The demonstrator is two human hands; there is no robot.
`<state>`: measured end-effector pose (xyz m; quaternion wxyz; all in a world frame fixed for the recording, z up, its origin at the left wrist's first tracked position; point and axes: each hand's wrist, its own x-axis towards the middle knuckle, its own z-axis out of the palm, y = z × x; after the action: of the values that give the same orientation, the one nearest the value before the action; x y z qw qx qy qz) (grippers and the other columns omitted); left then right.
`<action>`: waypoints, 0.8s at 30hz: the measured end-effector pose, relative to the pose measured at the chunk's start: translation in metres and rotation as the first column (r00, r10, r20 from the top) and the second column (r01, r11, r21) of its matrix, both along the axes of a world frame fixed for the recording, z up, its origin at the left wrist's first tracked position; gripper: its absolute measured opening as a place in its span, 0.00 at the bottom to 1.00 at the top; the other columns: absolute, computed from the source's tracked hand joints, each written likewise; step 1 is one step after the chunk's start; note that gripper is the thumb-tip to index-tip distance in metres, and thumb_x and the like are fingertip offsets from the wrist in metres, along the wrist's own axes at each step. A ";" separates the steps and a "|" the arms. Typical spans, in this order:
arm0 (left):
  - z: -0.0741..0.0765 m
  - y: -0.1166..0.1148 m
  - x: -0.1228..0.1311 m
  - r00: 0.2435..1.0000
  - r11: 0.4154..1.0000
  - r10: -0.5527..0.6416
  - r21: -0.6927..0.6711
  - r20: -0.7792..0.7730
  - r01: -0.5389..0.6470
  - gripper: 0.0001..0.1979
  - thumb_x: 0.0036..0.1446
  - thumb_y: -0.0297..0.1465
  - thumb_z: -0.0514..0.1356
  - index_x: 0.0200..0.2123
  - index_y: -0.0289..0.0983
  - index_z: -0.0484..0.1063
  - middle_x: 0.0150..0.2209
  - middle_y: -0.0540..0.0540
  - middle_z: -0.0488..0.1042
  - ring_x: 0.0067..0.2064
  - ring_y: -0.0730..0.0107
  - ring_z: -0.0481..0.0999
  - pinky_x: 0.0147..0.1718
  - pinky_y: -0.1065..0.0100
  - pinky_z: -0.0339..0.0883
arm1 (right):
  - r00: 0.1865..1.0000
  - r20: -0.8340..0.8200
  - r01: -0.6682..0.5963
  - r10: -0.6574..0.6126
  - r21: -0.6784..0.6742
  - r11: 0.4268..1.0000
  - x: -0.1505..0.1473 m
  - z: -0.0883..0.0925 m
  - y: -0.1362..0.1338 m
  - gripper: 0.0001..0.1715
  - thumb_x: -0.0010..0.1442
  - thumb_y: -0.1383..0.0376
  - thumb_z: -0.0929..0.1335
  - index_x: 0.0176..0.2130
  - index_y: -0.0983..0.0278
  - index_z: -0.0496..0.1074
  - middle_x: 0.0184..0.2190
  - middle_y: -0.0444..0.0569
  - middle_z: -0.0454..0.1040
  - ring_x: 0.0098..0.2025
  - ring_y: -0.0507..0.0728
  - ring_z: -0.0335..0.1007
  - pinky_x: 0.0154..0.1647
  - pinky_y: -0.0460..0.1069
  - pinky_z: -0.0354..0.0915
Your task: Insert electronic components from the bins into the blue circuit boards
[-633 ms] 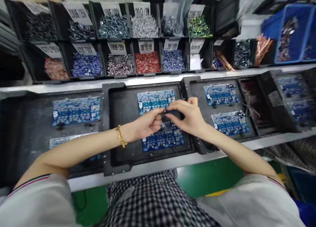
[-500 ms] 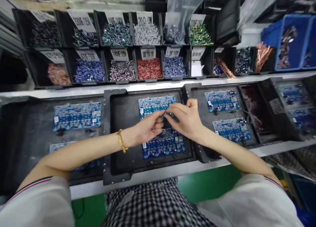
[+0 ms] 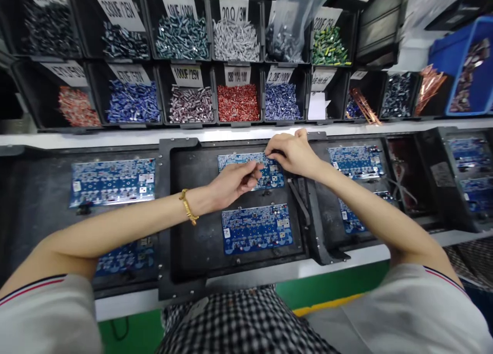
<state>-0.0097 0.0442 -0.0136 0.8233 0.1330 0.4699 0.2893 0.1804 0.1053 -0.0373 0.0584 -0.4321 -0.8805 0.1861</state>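
My right hand [image 3: 290, 152] is closed in a pinch over the upper right corner of the far blue circuit board [image 3: 275, 178]. Whatever its fingertips grip is too small to name. Over the left half of that same board is my left hand [image 3: 234, 184], palm turned inward, fingers curled and thumb near the index finger. Something small may lie in it, but I cannot make it out. A second blue circuit board [image 3: 256, 229] lies nearer to me in the same black tray [image 3: 196, 251], with neither hand on it.
Beyond the tray stand two rows of labelled black bins, among them red capacitors [image 3: 239, 103], white resistors [image 3: 236, 40] and blue capacitors [image 3: 283, 102]. Neighbouring trays hold more boards, left [image 3: 113, 182] and right [image 3: 356, 161]. A raised tray edge [image 3: 318, 230] runs at the right.
My hands were together over the gap between the boards and have parted. The right hand moved up to the far board's corner; the left shifted slightly left. The head view has shifted too.
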 end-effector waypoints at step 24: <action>0.000 -0.005 0.000 0.992 0.993 -0.109 0.036 -0.059 0.111 0.15 0.65 0.31 0.52 0.26 0.31 0.66 0.19 0.53 0.60 0.15 0.88 0.49 0.15 0.77 0.38 | 0.994 -0.104 -0.022 0.016 -0.055 0.998 -0.021 0.041 -0.042 0.10 0.61 0.62 0.62 0.35 0.62 0.72 0.35 0.45 0.77 0.36 0.55 0.69 0.42 0.54 0.45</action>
<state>-0.0098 0.0395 -0.0131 0.8217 0.1829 0.4792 0.2486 0.1598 0.0633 0.0035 0.0900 -0.4149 -0.8748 0.2334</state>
